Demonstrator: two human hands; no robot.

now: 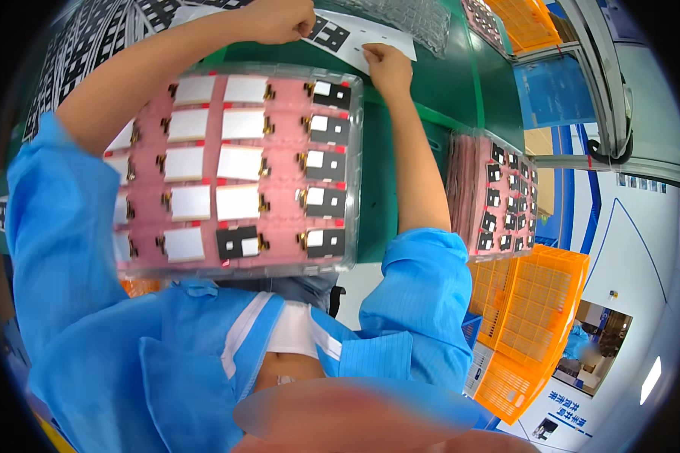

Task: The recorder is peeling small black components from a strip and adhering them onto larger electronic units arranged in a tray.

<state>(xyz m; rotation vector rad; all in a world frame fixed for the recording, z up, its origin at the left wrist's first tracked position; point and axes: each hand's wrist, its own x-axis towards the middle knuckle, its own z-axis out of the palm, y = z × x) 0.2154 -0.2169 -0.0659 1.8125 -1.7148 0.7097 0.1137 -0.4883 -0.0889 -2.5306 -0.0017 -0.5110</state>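
Note:
A white sheet (363, 32) with black cut-out stickers (329, 34) lies on the far side of the green table, between my hands. My left hand (279, 19) is closed over the sheet's left part, fingertips pressed together beside the black stickers. My right hand (390, 69) is closed in a pinch over the sheet's near edge. Whatever either pinch holds is too small to make out. Nearer to me sits a clear tray with a pink liner (285, 181). It carries rows of white flat parts (240, 162) with gold-coloured connectors; the right column and one front part bear black stickers (326, 166).
Stacked pink trays (472, 196) of black-marked parts stand to the right. Clear empty trays (415, 19) lie at the far side. More black-and-white sticker sheets (79, 57) cover the far left. Orange crates (533, 317) stand at lower right, beyond the green table (374, 226).

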